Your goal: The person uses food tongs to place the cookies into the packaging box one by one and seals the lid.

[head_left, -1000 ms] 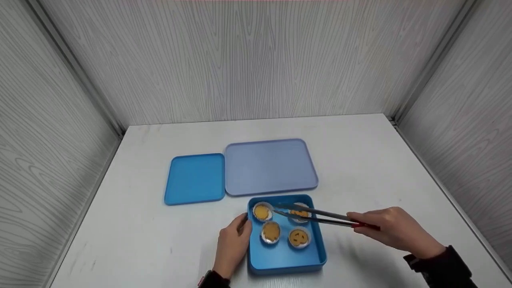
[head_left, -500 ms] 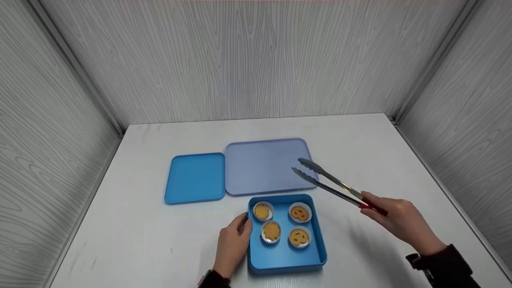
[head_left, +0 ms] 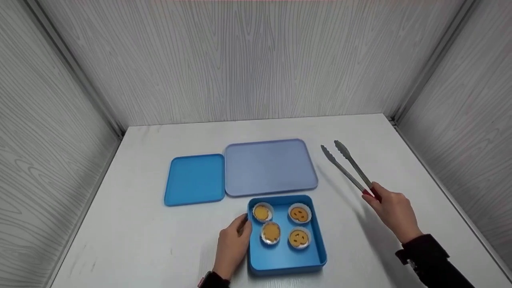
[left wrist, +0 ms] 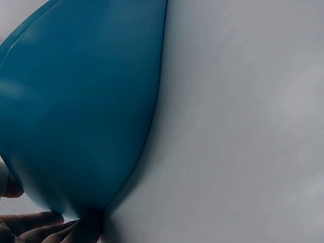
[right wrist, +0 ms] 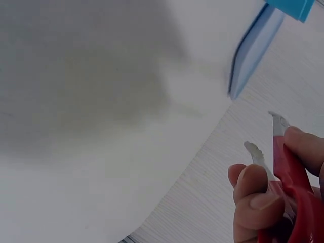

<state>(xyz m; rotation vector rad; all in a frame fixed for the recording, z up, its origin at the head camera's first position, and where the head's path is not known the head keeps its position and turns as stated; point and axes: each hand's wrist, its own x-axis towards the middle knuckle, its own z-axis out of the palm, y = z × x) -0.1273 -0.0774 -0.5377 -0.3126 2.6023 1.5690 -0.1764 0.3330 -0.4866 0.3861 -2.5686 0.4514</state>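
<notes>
My left hand [head_left: 233,246] rests against the left wall of a blue rectangular box [head_left: 288,260]; in the left wrist view its fingers [left wrist: 38,223] touch the outer wall [left wrist: 86,111]. Several small tarts in fluted cups sit inside. On the left are two plain yellow ones, a far tart [head_left: 262,212] and a nearer tart [head_left: 271,233]. On the right, a far tart [head_left: 300,213] and a near tart [head_left: 299,238] have dark marks on top. Right of the box, my right hand [head_left: 394,210] grips metal tongs [head_left: 352,168] by their red handles [right wrist: 291,167]. The tongs' tips stand apart, with nothing between them.
Behind the box lies a pale lilac tray [head_left: 270,168], with a flat blue tray [head_left: 195,180] to its left. Both are bare. The white table [head_left: 132,240] is bounded by grey wood-grain panels [head_left: 248,60] at the back and sides.
My right hand has swung the tongs from over the box up and to the right, past the lilac tray, and their tips have spread. The left hand, box and tarts stay put.
</notes>
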